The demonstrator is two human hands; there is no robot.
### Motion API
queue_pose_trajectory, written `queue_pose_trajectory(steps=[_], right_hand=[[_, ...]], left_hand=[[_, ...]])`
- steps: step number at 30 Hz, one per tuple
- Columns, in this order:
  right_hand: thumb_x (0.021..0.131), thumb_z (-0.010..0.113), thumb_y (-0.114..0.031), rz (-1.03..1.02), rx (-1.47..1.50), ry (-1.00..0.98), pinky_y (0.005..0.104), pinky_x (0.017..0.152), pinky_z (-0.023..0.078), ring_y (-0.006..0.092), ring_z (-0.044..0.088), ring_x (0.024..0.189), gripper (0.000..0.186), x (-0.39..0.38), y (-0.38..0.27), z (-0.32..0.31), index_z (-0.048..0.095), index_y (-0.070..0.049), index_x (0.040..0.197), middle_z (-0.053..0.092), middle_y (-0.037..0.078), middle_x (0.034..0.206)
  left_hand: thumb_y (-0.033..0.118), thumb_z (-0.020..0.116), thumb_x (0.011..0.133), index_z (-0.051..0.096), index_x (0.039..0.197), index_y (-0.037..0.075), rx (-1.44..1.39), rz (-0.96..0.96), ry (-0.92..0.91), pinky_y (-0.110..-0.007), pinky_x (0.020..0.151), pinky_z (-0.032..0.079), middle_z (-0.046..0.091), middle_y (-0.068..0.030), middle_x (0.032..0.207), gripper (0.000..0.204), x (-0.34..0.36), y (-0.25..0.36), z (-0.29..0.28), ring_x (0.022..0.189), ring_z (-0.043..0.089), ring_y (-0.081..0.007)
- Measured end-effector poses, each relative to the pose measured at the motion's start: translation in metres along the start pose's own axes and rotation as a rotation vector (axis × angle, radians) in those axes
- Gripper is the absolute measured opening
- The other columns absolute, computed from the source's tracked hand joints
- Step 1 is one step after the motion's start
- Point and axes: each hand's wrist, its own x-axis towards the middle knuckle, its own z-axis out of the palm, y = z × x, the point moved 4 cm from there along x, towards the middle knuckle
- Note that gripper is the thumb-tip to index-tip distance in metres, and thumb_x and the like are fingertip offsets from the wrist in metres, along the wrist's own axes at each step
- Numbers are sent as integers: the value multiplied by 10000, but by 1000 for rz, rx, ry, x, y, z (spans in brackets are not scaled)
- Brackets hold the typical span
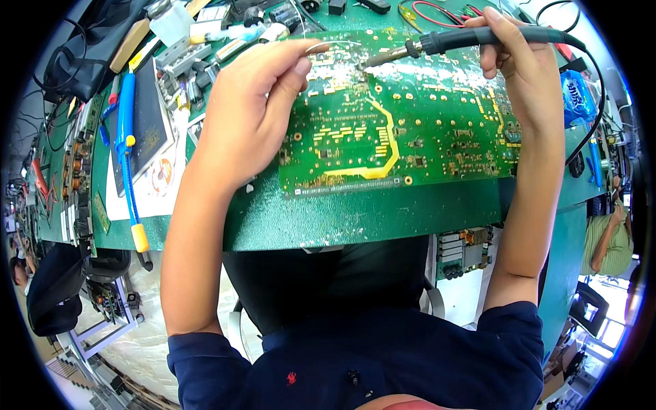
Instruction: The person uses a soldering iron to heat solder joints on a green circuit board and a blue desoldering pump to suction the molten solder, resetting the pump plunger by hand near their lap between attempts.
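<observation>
A large green circuit board (pixel 437 164) lies on the green work table, dotted with gold pads and small parts. My right hand (pixel 526 75) is closed around the black handle of a soldering iron (pixel 458 41). The iron's tip points left and meets the board's upper part, or hovers just over it; I cannot tell which. My left hand (pixel 249 102) rests over the board's left edge, thumb and finger pinched on a thin silvery solder wire (pixel 336 43). The wire's free end reaches right, near the iron's tip.
Left of the board are a blue tool with yellow ends (pixel 126 113), a dark flat panel (pixel 145 123) and a pile of loose components (pixel 184 58). A blue packet (pixel 578 99) sits at the right, beside the iron's black cable (pixel 603 89). Red test leads (pixel 437 10) lie behind.
</observation>
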Motion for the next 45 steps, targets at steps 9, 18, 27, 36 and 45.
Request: queue_pose_trajectory(steps=[9,18,27,36,45], right_hand=[[939,597,-229,-78,107,79,222,469,450,99,557,498,282,-8,-9,11,673,30,856,602,41,615],[936,603,-218,59,84,36,214,471,432,84,532,503,240,-1,-8,5,622,-8,824,566,17,630],[935,588,-191,1,112,5,222,458,431,92,531,488,233,0,-5,10,608,-13,787,570,29,618],[946,577,-228,-33,24,-97,227,533,349,87,459,551,291,5,10,-1,660,47,898,485,1,567],[935,600,-226,0,38,-49,229,517,342,89,457,529,292,3,8,-3,672,57,922,491,9,573]], left_hand=[[138,532,955,591,1001,14,-201,-127,-53,-275,670,414,538,-52,761,145,-5,-16,-2,721,501,-123],[163,581,963,617,976,16,13,47,66,-277,653,437,571,-55,731,152,-1,-18,10,681,531,-133],[159,602,950,628,971,4,10,-8,99,-292,614,439,589,-74,702,159,6,-25,13,634,536,-142],[164,559,963,589,992,13,110,14,40,-372,630,447,578,-151,704,156,12,-16,17,646,564,-293],[167,535,974,564,988,18,131,28,29,-384,649,438,568,-146,743,153,12,-13,18,687,550,-296]])
